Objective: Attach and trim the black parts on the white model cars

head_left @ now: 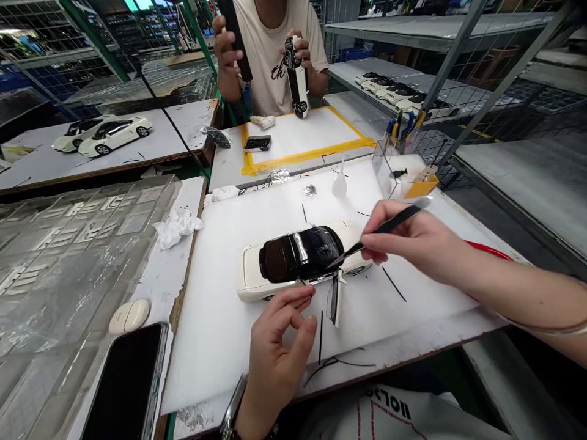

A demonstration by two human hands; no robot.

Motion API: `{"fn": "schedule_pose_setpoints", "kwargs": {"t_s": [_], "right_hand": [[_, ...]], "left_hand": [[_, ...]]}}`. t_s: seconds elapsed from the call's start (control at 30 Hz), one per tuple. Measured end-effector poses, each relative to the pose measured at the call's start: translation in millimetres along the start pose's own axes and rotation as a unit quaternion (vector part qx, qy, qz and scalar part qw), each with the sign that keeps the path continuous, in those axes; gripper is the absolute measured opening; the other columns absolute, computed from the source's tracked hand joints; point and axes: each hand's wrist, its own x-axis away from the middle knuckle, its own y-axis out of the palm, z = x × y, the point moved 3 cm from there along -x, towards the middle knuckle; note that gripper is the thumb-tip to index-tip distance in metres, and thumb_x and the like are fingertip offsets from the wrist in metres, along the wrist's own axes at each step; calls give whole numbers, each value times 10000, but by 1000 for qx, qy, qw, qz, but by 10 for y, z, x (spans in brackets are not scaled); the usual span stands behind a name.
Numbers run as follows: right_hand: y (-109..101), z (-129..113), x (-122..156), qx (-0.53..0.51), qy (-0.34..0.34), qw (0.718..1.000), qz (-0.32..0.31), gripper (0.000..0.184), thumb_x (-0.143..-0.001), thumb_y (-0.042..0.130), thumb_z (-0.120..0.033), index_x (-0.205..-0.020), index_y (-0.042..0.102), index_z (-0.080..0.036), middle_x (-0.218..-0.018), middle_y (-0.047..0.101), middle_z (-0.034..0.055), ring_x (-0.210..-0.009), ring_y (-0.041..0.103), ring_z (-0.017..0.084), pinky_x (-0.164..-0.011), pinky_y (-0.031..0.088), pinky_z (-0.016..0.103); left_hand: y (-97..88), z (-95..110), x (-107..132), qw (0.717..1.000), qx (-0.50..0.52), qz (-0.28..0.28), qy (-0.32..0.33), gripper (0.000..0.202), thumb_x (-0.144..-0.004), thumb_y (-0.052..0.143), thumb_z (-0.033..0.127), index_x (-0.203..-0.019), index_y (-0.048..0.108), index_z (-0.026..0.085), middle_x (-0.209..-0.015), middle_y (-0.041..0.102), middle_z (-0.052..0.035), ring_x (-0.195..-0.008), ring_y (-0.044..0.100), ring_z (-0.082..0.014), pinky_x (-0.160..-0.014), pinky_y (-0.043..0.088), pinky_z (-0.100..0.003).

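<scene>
Car, "th" on shirt opposite, car facing right, long axis sideways, right fingers gripping tweezers, left fingers' hold unclear

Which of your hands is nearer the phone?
Left. The left hand is between the phone and the open door of the model car; the right hand is farther, beyond that door, holding tweezers.

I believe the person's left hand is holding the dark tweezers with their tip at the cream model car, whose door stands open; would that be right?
Not quite: the head view shows the right hand, not the left hand, holding the dark tweezers. Their tip is indeed at the cream model car, whose door stands open.
</scene>
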Motion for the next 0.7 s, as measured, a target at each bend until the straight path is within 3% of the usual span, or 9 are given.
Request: {"fn": "schedule_pose_setpoints", "kwargs": {"t_s": [0.1,0.23,0.57,0.7], "right_hand": [[230,83,-103,-10,30,998,-47,256,-765,696,-327,-785,499,-164,-641,611,13,-572,544,90,-515,434,197],[377,158,-168,-17,50,995,-79,293,-749,713,-343,-806,486,-167,-641,596,-3,-579,535,81,-502,397,175],[349,197,-171,-45,81,993,-69,273,-736,690,-270,-808,443,-181,-632,593,-14,-558,515,73,-486,367,161],[348,193,-170,-43,87,994,-57,302,-748,691,-332,-805,437,-179,-608,598,-1,-508,477,67,-467,351,177]], "left_hand": [[8,5,6,1000,-10,-8,6,248,-900,539,209,-655,546,178,-1148,622,-51,-1096,607,-180,-970,546,-334],[20,6,8,1000,-16,-11,5,204,-884,552,194,-680,553,182,-1149,618,-52,-1092,604,-183,-967,544,-344],[19,42,16,1000,-20,-17,5,186,-871,552,183,-685,548,179,-1158,614,-54,-1080,603,-173,-973,531,-327],[23,51,9,1000,-22,-16,7,188,-869,549,177,-681,547,178,-1158,615,-55,-1069,607,-168,-970,532,-317]]}}
